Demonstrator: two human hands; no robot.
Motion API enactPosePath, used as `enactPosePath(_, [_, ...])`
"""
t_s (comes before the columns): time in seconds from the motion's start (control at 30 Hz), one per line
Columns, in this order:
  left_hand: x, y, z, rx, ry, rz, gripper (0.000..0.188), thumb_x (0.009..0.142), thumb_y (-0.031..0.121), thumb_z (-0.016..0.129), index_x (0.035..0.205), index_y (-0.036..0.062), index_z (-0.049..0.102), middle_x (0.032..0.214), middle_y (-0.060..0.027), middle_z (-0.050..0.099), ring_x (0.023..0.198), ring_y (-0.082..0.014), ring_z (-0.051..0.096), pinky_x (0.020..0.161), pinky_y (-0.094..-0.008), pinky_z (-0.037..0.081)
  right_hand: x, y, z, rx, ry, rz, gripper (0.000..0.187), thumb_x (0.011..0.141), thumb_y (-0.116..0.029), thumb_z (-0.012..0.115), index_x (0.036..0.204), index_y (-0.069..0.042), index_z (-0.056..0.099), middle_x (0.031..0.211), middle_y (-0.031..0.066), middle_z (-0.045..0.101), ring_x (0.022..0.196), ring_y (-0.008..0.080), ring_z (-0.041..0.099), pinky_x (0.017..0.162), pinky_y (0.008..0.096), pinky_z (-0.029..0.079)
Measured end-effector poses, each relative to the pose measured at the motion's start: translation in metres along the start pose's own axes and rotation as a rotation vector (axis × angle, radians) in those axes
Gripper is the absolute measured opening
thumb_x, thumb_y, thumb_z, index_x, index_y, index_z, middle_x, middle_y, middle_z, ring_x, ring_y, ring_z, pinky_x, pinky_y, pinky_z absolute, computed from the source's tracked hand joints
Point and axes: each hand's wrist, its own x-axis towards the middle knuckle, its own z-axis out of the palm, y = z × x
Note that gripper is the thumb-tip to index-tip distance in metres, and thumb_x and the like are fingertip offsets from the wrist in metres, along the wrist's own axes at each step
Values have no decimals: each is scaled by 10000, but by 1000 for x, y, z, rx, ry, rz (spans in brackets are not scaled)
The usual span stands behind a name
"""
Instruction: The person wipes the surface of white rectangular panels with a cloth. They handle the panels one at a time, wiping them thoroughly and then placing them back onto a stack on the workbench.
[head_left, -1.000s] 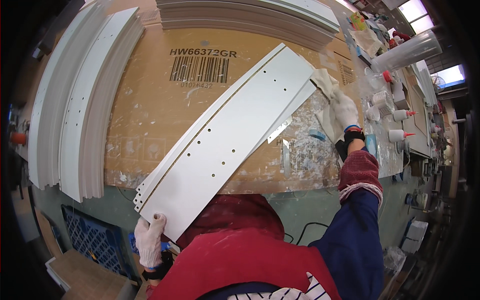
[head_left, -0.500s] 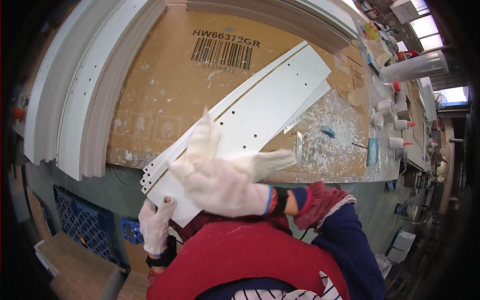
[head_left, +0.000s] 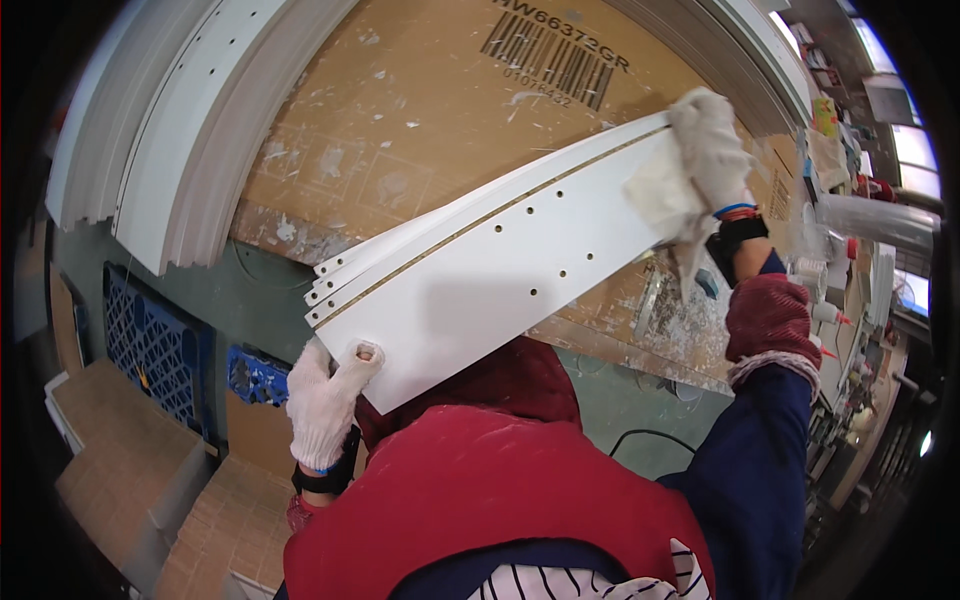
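Observation:
A long white panel [head_left: 480, 270] with a dark groove along its far edge and several small drilled holes lies slantwise on top of a few similar panels. My left hand [head_left: 330, 395], in a white knit glove, grips its near left corner, thumb on top and fingers out of sight below. At the far right end, my gloved right hand [head_left: 712, 150] presses a whitish cloth [head_left: 665, 195] against the panel's face. Part of the cloth hangs over the panel's near edge. The glove hides most of the right fingers.
Under the panels, cardboard [head_left: 370, 130] covers the bench. Stacked white panels [head_left: 190, 130] stand at the left, with more along the far edge. A blue plastic crate [head_left: 150, 340] is at the lower left. Glue bottles [head_left: 828, 314] and clutter line the right side.
My right hand has swept from the panel's near left part to its far right end with the cloth. The left hand keeps its grip on the corner. The head view has shifted.

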Motion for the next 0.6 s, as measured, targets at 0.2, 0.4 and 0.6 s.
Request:
enactPosePath(0.2, [9,-17,-7,49,-35,59,532,752,369,737,1111,-9,630,966,-127,690,837,-162,629,791,-293,478,22,75,24,-149,49,482,268,933,-280,399,1003,-124,605,1032,240,566,994,478,535,821,529,450])
enactPosePath(0.4, [6,-4,-20,284,-110,179,612,797,541,641,1114,17,636,892,-179,691,833,-294,676,772,-356,501,7,14,27,-16,208,295,404,944,-421,530,1033,-29,578,965,220,615,878,401,604,742,464,491])
enactPosePath(0.6, [3,-7,-22,221,-165,122,663,759,579,651,1140,37,630,1065,-193,659,988,-298,644,881,-371,469,-11,-148,-12,41,125,90,288,947,-328,573,1028,-51,562,973,175,601,807,340,630,680,421,500])
